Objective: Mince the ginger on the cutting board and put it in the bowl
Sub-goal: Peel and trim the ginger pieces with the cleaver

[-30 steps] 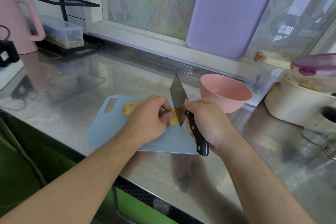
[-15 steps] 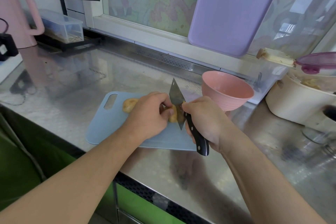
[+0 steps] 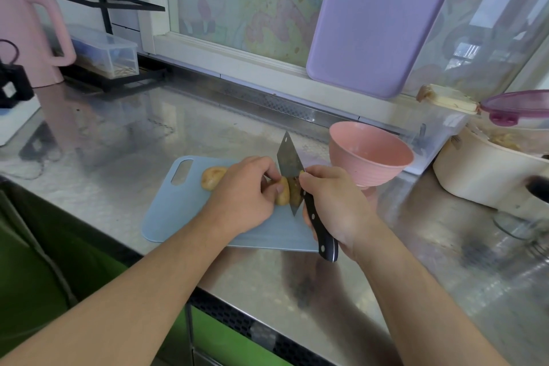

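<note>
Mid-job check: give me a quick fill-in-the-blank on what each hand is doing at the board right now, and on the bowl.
1. The right hand grips the black handle of the ____.
2. The left hand holds the ginger down on the blue ____.
3. The pink bowl stands to the ____ of the board, with no ginger in it.

Missing words: knife; cutting board; right
</note>
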